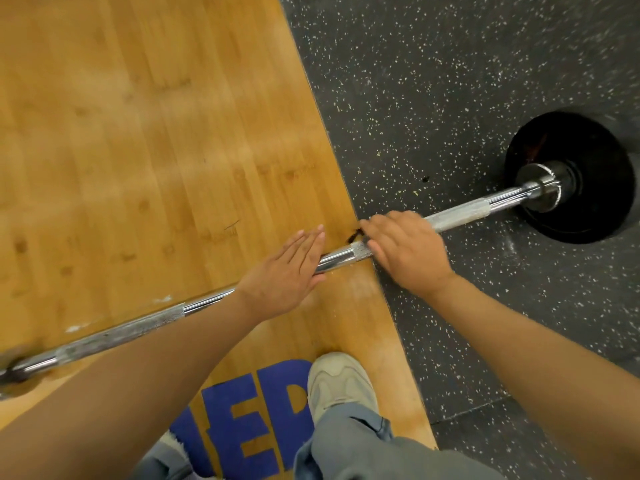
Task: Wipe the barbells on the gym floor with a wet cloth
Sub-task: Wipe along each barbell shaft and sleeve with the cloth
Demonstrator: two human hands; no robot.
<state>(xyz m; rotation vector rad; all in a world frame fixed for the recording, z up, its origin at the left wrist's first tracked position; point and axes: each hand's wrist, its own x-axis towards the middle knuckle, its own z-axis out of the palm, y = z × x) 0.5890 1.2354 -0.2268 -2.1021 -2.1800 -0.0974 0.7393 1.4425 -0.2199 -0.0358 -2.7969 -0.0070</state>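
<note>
Barbell (346, 252) lies across the wooden platform (138, 133) and its right edge onto speckled rubber flooring (450, 81), black plate (571, 174) at the far end. Left hand (284, 268) rests flat, fingers straight, on the shaft. Right hand (405, 251) curls around the knurling. Blue letters (256, 417) near the grey shoe (339, 382) read "ER".

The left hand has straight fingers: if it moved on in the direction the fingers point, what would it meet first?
The left hand points up and right across the barbell shaft. Beyond the fingertips lies only bare wooden floor, then probably the speckled rubber mat; height is unclear.
</note>
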